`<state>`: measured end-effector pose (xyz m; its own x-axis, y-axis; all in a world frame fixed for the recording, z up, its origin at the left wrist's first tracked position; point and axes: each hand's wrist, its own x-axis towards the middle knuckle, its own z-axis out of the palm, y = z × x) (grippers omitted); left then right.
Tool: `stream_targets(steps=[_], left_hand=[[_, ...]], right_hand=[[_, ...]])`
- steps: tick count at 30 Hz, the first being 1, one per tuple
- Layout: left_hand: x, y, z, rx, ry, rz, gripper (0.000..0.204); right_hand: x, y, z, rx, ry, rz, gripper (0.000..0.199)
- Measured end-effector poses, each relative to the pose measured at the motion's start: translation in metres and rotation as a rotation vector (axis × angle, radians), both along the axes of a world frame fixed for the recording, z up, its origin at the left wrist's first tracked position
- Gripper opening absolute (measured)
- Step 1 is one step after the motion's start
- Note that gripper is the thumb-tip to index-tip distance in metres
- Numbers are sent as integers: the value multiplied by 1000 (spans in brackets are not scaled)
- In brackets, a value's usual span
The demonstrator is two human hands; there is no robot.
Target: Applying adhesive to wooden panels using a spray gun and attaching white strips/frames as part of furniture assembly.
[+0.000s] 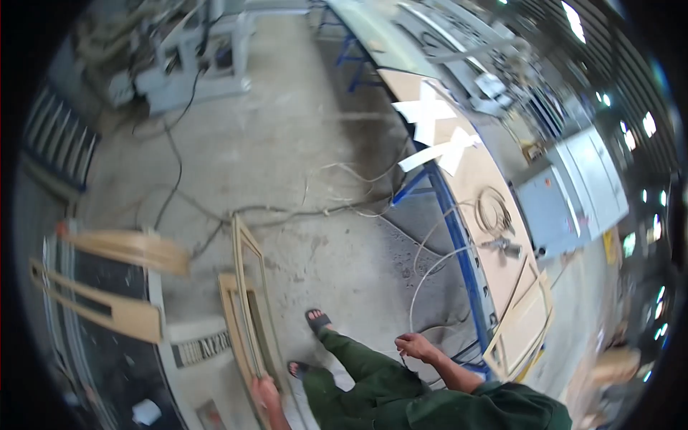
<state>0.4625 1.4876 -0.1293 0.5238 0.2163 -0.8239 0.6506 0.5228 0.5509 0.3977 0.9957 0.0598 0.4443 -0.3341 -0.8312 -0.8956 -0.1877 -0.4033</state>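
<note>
My left hand (266, 393) is closed on the near end of a long, narrow wooden frame (251, 247) beside my legs. Against it, on the left, is another pale wooden frame (228, 304); how the two touch is hard to make out. My right hand (416, 347) is in front of my body with its fingers curled together, away from the table. A thin dark strip shows just below those fingers, but I cannot tell whether they hold it. Slightly blurred, the left fingers partly hide the frame's edge.
A long blue-legged table (459, 215) on the right carries a coiled hose (493, 209), a spray gun (505, 246), white paper strips (433, 115) and a light wooden frame (522, 326). Cables (287, 209) cross the floor. Slotted wooden boards (107, 304) lie on a dark-topped machine at left.
</note>
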Motion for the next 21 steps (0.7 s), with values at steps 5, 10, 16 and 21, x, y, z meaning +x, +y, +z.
stream_targets(steps=[5, 10, 16, 21], left_hand=[[3, 89, 67, -502, -199, -5, 42], [61, 16, 232, 1110, -1097, -892, 25], [112, -86, 443, -26, -922, -375, 29], [130, -146, 532, -279, -1123, -496, 33]], right_hand=[[47, 28, 9, 136, -166, -58, 44], [61, 58, 17, 258, -248, -325, 45], [73, 120, 47, 472, -162, -473, 93], [69, 126, 26, 612, -183, -696, 110]])
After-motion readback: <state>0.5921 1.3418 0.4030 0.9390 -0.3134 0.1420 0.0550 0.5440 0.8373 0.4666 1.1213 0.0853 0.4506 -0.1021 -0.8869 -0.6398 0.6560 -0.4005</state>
